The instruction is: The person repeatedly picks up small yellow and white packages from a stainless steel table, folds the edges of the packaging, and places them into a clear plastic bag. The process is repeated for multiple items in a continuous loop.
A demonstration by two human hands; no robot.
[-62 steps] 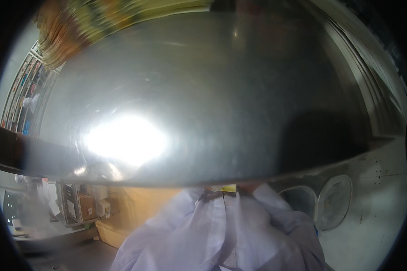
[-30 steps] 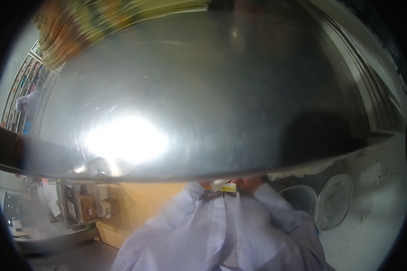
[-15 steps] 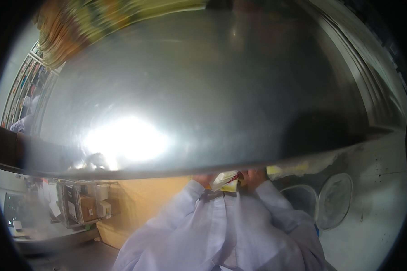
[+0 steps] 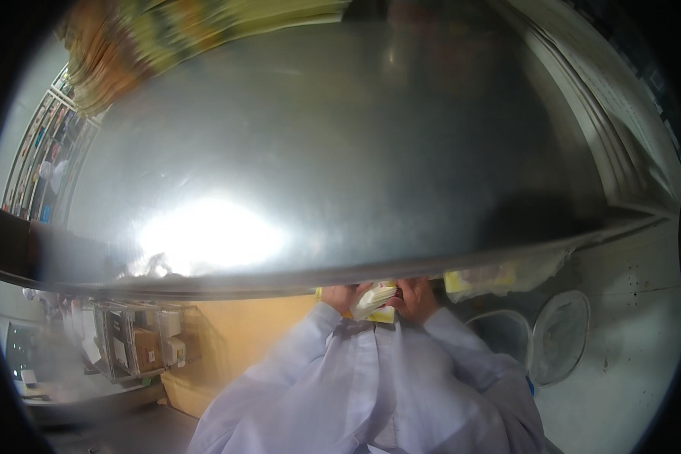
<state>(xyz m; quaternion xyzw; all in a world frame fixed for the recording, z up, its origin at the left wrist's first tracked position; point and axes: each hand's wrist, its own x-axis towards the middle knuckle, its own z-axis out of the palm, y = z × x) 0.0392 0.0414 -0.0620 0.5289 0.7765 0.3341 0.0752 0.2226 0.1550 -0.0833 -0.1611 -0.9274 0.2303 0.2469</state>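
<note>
Low in the view, in front of my chest and just under the edge of a metal shelf, both my hands are close together. Between them is a pale, yellowish-white pleated bundle (image 4: 374,301), perhaps several thin flat packets or bags; its exact kind is too small to tell. My left hand (image 4: 340,296) is closed at its left side. My right hand (image 4: 418,300) is closed on its right end with the fingers bent. A flat yellow piece (image 4: 384,315) shows just below the bundle. The shelf edge hides part of the fingertips.
A large shiny metal shelf (image 4: 340,151) fills the upper view close to my head. Yellow-green packets (image 4: 227,19) are piled on its far left. A clear bag with yellow contents (image 4: 499,280) lies right of my hands, above round-rimmed openings (image 4: 560,337). A rack with boxes (image 4: 136,344) stands left.
My hands have come slightly further out from under the shelf edge, so more of the right fingers shows. The pale bundle has shifted a little and looks more fanned.
</note>
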